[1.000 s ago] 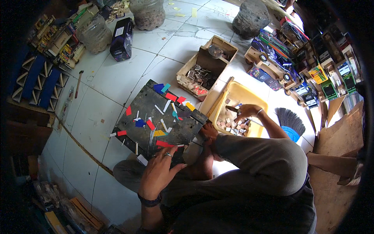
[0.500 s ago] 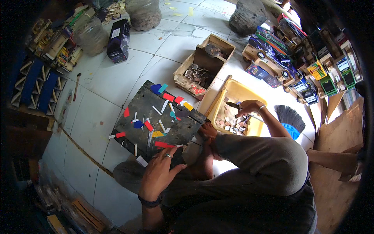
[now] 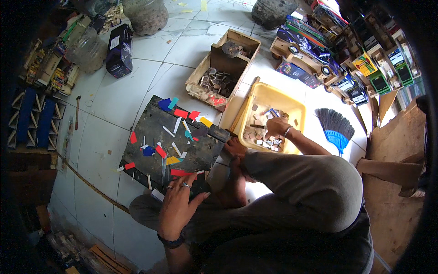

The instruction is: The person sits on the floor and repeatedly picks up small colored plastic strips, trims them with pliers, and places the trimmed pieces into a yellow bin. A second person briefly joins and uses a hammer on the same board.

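At the near edge of a dark board (image 3: 132, 153), my left hand (image 3: 179, 201) rests with its thumb spread from the fingers. Its fingertips lie beside a red strip (image 3: 181, 172). Cut pieces, among them a yellow piece (image 3: 206, 122) and a blue piece (image 3: 148, 151), are scattered over the board with thin white slivers. Over to the right, my right hand (image 3: 277, 127) reaches down into a yellow tub (image 3: 299, 107), its fingers closed. A slim dark tool (image 3: 258, 126) juts out from them; its kind is unclear. Small wooden blocks (image 3: 255, 119) lie loose around that hand.
A wooden box (image 3: 194, 86) of small blocks stands beyond the board. A blue-and-black brush (image 3: 336, 132) lies right of the tub. Wooden toy trucks (image 3: 315, 59) are stacked at the far right. A hammer (image 3: 77, 112) and a dark carton (image 3: 120, 50) lie on the left.
My right hand has dropped lower into the tub among the blocks, with the dark tool swung leftward. My left hand keeps its place at the board's near edge. The whole view has shifted slightly.
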`<state>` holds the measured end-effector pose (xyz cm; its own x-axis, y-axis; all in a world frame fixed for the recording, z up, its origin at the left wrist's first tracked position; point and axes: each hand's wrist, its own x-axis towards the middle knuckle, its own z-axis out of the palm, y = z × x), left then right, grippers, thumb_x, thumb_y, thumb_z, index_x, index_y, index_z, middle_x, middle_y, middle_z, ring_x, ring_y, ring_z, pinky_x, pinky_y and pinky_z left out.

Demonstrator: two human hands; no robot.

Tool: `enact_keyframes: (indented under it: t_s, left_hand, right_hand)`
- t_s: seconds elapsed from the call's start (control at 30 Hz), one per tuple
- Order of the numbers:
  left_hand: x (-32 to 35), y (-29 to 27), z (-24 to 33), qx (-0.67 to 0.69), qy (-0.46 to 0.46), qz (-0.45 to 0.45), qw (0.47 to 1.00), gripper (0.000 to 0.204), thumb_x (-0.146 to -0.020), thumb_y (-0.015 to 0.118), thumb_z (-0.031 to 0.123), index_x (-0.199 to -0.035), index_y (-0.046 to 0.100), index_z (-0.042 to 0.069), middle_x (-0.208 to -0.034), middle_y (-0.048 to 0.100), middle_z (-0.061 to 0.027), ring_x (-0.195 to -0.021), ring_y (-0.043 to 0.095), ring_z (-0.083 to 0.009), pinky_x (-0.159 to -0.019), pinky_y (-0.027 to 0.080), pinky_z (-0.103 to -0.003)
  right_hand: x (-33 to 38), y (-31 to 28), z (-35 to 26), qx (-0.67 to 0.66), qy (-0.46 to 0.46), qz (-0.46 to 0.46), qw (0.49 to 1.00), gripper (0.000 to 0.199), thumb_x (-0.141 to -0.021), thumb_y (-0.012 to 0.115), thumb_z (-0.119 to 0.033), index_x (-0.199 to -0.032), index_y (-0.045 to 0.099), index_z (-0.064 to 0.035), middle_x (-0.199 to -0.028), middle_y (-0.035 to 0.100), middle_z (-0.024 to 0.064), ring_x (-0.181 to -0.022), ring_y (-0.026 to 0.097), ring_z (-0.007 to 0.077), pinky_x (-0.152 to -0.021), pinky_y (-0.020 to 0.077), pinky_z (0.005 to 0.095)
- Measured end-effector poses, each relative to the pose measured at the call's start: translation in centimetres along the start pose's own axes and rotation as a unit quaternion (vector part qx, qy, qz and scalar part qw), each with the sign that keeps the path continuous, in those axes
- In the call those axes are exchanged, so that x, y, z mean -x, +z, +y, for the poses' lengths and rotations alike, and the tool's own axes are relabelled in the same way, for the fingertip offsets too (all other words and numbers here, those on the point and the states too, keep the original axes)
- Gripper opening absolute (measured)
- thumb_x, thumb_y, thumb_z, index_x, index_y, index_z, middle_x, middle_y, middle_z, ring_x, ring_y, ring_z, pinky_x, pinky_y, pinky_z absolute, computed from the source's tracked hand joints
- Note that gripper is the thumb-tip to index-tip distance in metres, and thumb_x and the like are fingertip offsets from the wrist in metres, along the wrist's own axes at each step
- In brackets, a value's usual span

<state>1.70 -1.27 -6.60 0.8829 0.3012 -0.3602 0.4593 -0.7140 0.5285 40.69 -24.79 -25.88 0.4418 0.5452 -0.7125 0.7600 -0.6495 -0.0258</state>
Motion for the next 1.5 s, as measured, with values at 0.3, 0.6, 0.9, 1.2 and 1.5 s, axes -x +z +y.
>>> enact_keyframes:
  t_s: [0.3, 0.6, 0.9, 1.2, 1.5]
  left_hand:
    - [-0.1, -0.1, -0.3, 0.038, -0.009, -0.019, 0.999, 0.065, -0.094, 0.072, 0.044, -0.146, 0.052, 0.01, -0.143, 0.056, -0.0247, -0.131, 0.052, -0.0465, -0.113, 0.039, -0.053]
    - [0.0, -1.2, 0.6, 0.061, 0.037, 0.004, 0.997, 0.056, -0.097, 0.068, 0.04, -0.139, 0.055, 0.005, -0.131, 0.064, -0.0225, -0.119, 0.062, -0.0413, -0.099, 0.051, -0.048]
    - [0.0, -0.9, 3.5, 0.247, 0.149, 0.211, 0.934, 0.06, -0.094, 0.077, 0.018, -0.146, 0.05, 0.003, -0.135, 0.064, -0.0189, -0.12, 0.067, -0.0289, -0.097, 0.056, -0.039]
    - [1.4, -2.1, 3.1, 0.245, 0.117, 0.372, 0.887, 0.037, -0.099, 0.069, 0.01, -0.134, 0.062, 0.001, -0.114, 0.073, -0.0188, -0.102, 0.074, -0.0277, -0.084, 0.057, -0.035]
    - [0.8, -2.8, 1.7, 0.279, 0.065, 0.447, 0.848, 0.023, -0.101, 0.068, 0.012, -0.121, 0.067, 0.0, -0.108, 0.073, -0.0124, -0.083, 0.07, -0.0183, -0.074, 0.054, -0.027]
  right_hand:
    - [-2.0, 5.0, -0.3, -0.011, 0.007, 0.073, 0.997, 0.055, -0.077, 0.074, -0.057, -0.092, 0.08, -0.0052, -0.091, 0.077, 0.0171, -0.088, 0.074, 0.0342, -0.078, 0.0566, 0.0443]
    - [2.3, -7.0, 3.2, -0.03, -0.071, -0.077, 0.994, 0.041, -0.087, 0.067, -0.046, -0.09, 0.076, -0.0055, -0.074, 0.069, 0.0119, -0.072, 0.064, 0.0237, -0.071, 0.0513, 0.0434]
    - [16.7, -22.6, -13.8, -0.204, -0.361, -0.028, 0.909, 0.063, -0.092, 0.071, -0.061, -0.122, 0.068, -0.0058, -0.117, 0.071, 0.0153, -0.113, 0.065, 0.0264, -0.1, 0.0491, 0.0392]
    - [21.2, -23.7, -24.0, -0.172, -0.386, -0.017, 0.906, 0.075, -0.097, 0.062, -0.061, -0.132, 0.056, 0.0047, -0.118, 0.066, 0.0277, -0.11, 0.066, 0.0345, -0.093, 0.0521, 0.0426]
    - [20.8, -23.1, -21.5, -0.043, -0.435, 0.07, 0.897, 0.054, -0.102, 0.063, -0.028, -0.148, 0.05, -0.0021, -0.117, 0.069, 0.0246, -0.107, 0.066, 0.0367, -0.092, 0.0493, 0.0449]
